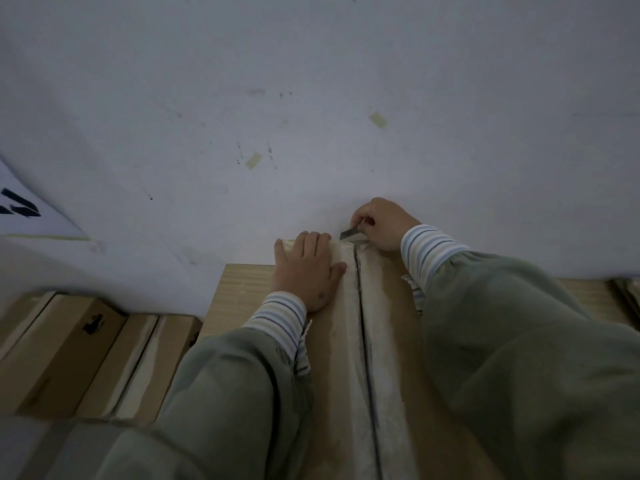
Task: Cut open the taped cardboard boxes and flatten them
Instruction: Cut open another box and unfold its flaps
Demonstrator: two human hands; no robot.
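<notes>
A brown cardboard box (398,341) lies in front of me, its top seam covered by pale tape (346,341) with a dark slit running down the middle. My left hand (304,268) presses flat on the box top, left of the seam, fingers reaching the far edge. My right hand (381,221) grips a utility knife (348,233) at the far end of the seam, blade pointing left and down at the box's far edge, close to the white wall.
A white wall (311,98) with bits of tape stands right behind the box. A light wooden surface (242,282) holds the box. More taped cardboard boxes (86,351) lie at lower left. A white sheet with black print (20,209) hangs at the left edge.
</notes>
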